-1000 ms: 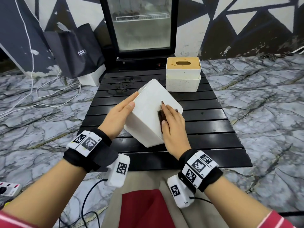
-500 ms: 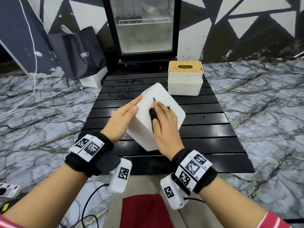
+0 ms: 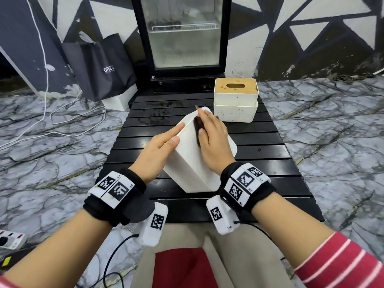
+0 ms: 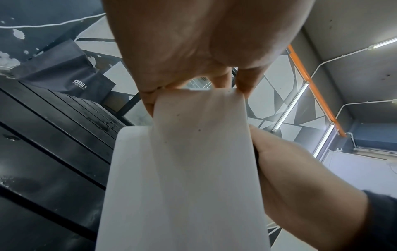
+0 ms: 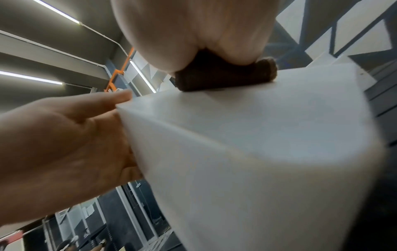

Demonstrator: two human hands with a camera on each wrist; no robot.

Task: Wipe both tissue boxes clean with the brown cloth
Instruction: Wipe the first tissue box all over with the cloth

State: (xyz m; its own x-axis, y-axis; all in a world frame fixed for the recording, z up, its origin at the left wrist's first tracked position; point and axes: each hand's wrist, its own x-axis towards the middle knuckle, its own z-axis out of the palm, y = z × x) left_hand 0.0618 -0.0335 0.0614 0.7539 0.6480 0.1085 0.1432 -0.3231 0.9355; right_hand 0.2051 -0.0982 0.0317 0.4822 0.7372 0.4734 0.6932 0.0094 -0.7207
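A plain white tissue box stands tilted on one lower edge on the black slatted table. My left hand steadies it, with straight fingers laid along its left face and top edge. My right hand presses the bunched brown cloth flat against the box's upper face, near the far corner. In the right wrist view the cloth is a dark roll under my palm on the box. The second tissue box, white with a wooden slotted lid, stands upright at the table's back right.
A glass-door fridge stands behind the table. A dark shopping bag and white cables lie on the marble floor to the left. A power strip sits at the lower left.
My right hand has slid the brown cloth up the box's face, from its middle toward the far corner. The left hand has kept its place on the box's side.
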